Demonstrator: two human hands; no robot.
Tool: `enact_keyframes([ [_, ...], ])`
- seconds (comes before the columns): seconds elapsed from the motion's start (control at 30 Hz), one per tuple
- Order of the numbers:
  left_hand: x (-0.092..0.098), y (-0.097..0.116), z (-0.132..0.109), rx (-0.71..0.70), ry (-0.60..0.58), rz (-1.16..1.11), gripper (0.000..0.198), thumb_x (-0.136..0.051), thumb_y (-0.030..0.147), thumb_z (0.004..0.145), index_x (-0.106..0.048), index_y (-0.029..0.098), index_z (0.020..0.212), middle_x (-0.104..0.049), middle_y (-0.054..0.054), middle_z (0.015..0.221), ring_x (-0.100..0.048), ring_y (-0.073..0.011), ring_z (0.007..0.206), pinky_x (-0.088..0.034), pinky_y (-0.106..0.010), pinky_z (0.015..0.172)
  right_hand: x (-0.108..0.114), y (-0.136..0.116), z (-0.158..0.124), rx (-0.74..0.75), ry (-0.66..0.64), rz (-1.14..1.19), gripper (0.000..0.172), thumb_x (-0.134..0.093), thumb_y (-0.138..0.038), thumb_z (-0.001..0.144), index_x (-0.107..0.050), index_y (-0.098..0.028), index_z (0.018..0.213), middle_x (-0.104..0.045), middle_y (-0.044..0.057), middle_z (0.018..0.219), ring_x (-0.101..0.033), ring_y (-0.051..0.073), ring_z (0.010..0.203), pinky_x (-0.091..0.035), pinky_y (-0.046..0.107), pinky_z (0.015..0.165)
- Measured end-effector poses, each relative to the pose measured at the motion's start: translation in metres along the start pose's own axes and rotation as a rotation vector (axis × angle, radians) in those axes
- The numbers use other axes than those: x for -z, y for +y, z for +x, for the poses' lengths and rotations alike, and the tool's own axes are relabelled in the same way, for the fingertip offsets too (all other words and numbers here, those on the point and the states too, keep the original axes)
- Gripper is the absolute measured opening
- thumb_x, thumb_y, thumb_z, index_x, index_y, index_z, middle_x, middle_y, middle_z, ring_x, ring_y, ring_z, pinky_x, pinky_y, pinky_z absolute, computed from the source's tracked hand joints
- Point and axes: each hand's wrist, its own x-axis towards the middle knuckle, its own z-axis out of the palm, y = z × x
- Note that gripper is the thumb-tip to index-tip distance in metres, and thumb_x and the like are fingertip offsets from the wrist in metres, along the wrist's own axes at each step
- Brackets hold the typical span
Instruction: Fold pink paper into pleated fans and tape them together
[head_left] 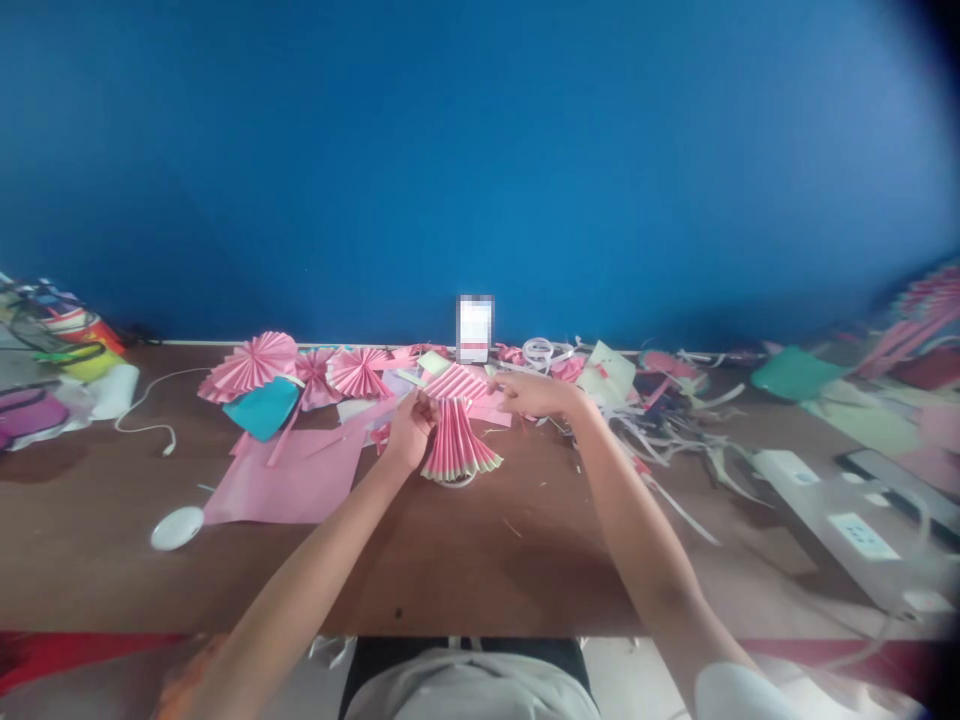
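A pleated pink paper fan [460, 440] with a pale, yellowish lower edge spreads downward between my hands. My left hand [414, 425] is closed at the fan's upper left, pinching its narrow gathered part. Just above lies another pleated pink piece [456, 383]. My right hand [529, 394] is to the right of that piece, its fingers apart and pointing left, with nothing visible in them. Part of a white ring [456, 483] shows beneath the fan's lower edge.
Pink rosettes [259, 362], a teal piece [262, 408] and a pink sheet [289, 480] lie left. A phone [474, 328] stands by the blue wall. Paper strips [664, 440] litter the right, near a power strip [832, 520]. A white disc [177, 528] sits front left.
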Motion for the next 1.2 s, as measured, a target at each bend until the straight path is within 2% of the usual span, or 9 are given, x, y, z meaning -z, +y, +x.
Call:
enact_keyframes([
  [0.1, -0.002, 0.006, 0.000, 0.026, -0.018, -0.101, 0.011, -0.066, 0.021, 0.083, -0.056, 0.016, 0.083, -0.058, 0.002, 0.067, -0.057, -0.0079, 0.062, -0.046, -0.019, 0.058, 0.002, 0.001, -0.002, -0.027, -0.033, -0.004, 0.035, -0.054, -0.020, 0.089, -0.055, -0.018, 0.125, -0.068, 0.012, 0.105, -0.059, 0.012, 0.055, -0.043, 0.025, 0.051],
  [0.23, 0.000, 0.011, 0.000, 0.050, -0.043, -0.199, 0.013, -0.065, 0.014, 0.079, -0.054, 0.019, 0.084, -0.060, 0.003, 0.071, -0.055, -0.0071, 0.057, -0.045, -0.019, 0.054, 0.004, 0.005, -0.001, -0.022, -0.030, -0.055, 0.023, -0.057, -0.018, 0.087, -0.062, -0.017, 0.110, -0.071, 0.009, 0.096, -0.061, 0.013, 0.062, -0.042, 0.023, 0.052],
  [0.43, 0.004, 0.014, -0.001, 0.038, -0.026, -0.245, 0.011, -0.062, 0.018, 0.082, -0.051, 0.019, 0.083, -0.071, -0.005, 0.106, -0.060, -0.0090, 0.066, -0.045, -0.020, 0.054, 0.003, 0.014, 0.006, -0.022, -0.023, -0.119, 0.011, -0.061, -0.021, 0.082, -0.070, -0.017, 0.077, -0.069, 0.005, 0.073, -0.060, 0.014, 0.062, -0.040, 0.024, 0.055],
  [0.53, 0.001, 0.014, -0.001, 0.051, 0.009, -0.195, 0.013, -0.062, 0.023, 0.084, -0.050, 0.019, 0.081, -0.070, -0.004, 0.097, -0.058, -0.0083, 0.064, -0.045, -0.020, 0.054, 0.002, 0.014, 0.005, -0.026, 0.000, -0.118, 0.008, -0.062, -0.020, 0.080, -0.070, -0.017, 0.079, -0.070, 0.006, 0.079, -0.060, 0.014, 0.061, -0.039, 0.025, 0.054],
  [0.63, -0.004, 0.009, -0.001, 0.038, 0.002, -0.058, 0.021, -0.066, 0.028, 0.084, -0.049, 0.018, 0.078, -0.053, 0.004, 0.067, -0.047, -0.0055, 0.053, -0.039, -0.018, 0.048, 0.002, 0.009, 0.001, 0.015, 0.023, -0.057, 0.019, -0.058, -0.019, 0.083, -0.067, -0.019, 0.100, -0.070, 0.007, 0.088, -0.059, 0.013, 0.058, -0.038, 0.025, 0.052],
  [0.73, -0.009, 0.003, -0.004, 0.003, -0.071, 0.172, 0.024, -0.069, 0.036, 0.083, -0.053, 0.019, 0.083, -0.036, 0.008, 0.058, -0.032, -0.0041, 0.044, -0.026, -0.017, 0.042, -0.001, 0.000, 0.000, 0.165, 0.077, -0.061, 0.024, -0.055, -0.018, 0.086, -0.064, -0.020, 0.108, -0.069, 0.006, 0.091, -0.058, 0.013, 0.063, -0.037, 0.025, 0.055],
  [0.9, -0.016, -0.001, -0.010, -0.088, -0.207, 0.579, 0.031, -0.070, 0.035, 0.082, -0.063, 0.021, 0.109, -0.049, 0.004, 0.068, -0.037, -0.0069, 0.051, -0.027, -0.021, 0.047, -0.018, -0.022, 0.010, 0.394, 0.322, -0.107, 0.018, -0.051, -0.017, 0.088, -0.067, -0.018, 0.097, -0.069, 0.006, 0.099, -0.058, 0.015, 0.078, -0.038, 0.026, 0.067],
  [1.03, -0.023, 0.002, -0.014, -0.169, -0.351, 0.824, 0.018, -0.070, 0.026, 0.081, -0.067, 0.018, 0.096, -0.052, 0.003, 0.069, -0.039, -0.0089, 0.057, -0.029, -0.023, 0.054, -0.028, -0.032, 0.014, 0.534, 0.347, -0.082, 0.018, -0.051, -0.011, 0.087, -0.068, -0.016, 0.089, -0.070, 0.005, 0.095, -0.057, 0.015, 0.081, -0.038, 0.026, 0.072],
  [1.2, -0.022, 0.000, -0.014, -0.178, -0.372, 0.949, 0.009, -0.065, 0.026, 0.084, -0.066, 0.017, 0.082, -0.045, 0.004, 0.060, -0.038, -0.0100, 0.054, -0.025, -0.024, 0.053, -0.031, -0.036, 0.014, 0.546, 0.378, -0.056, 0.019, -0.051, -0.011, 0.088, -0.068, -0.016, 0.093, -0.070, 0.007, 0.096, -0.057, 0.015, 0.082, -0.038, 0.027, 0.073],
])
